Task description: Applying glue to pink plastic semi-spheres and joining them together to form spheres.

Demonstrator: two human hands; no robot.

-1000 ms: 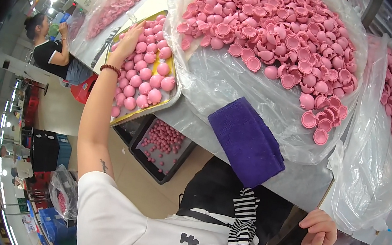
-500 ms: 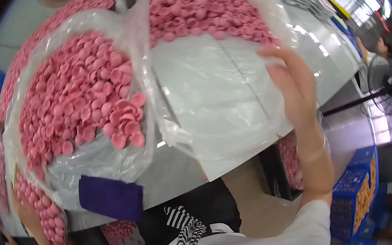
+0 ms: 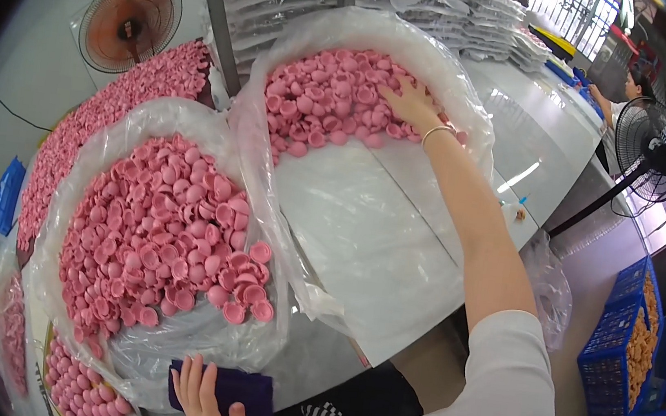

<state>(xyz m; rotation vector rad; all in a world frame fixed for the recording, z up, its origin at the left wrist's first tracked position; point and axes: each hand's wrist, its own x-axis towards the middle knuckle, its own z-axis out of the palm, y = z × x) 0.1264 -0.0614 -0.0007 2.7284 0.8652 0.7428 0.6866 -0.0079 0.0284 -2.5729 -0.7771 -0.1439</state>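
My right arm stretches far forward. My right hand (image 3: 413, 107), with a bangle at its wrist, lies with fingers spread on a heap of small pink cup-shaped pieces (image 3: 321, 96) inside a clear plastic bag (image 3: 472, 142). Near the front edge, my left hand (image 3: 205, 404) is over a dark purple, cloth-like pad (image 3: 250, 392), fingers apart and nothing visible in them. A second clear bag (image 3: 63, 194) lies spread at the left, holding a bigger heap of pink half-round pieces (image 3: 153, 237). Below it, a tray (image 3: 137, 414) carries rows of rounded pink pieces.
Another pink heap (image 3: 115, 101) runs along the far left beside an orange fan (image 3: 129, 27). Stacked clear trays (image 3: 437, 14) line the back. Right of the table (image 3: 533, 177) stand a black fan (image 3: 653, 150), a blue crate (image 3: 612, 355) of tan pieces and a co-worker (image 3: 629, 98).
My right hand has swung forward and left onto the far pink heap. My left hand has come from beside the lower-left tray to the purple pad. The view has tilted up.
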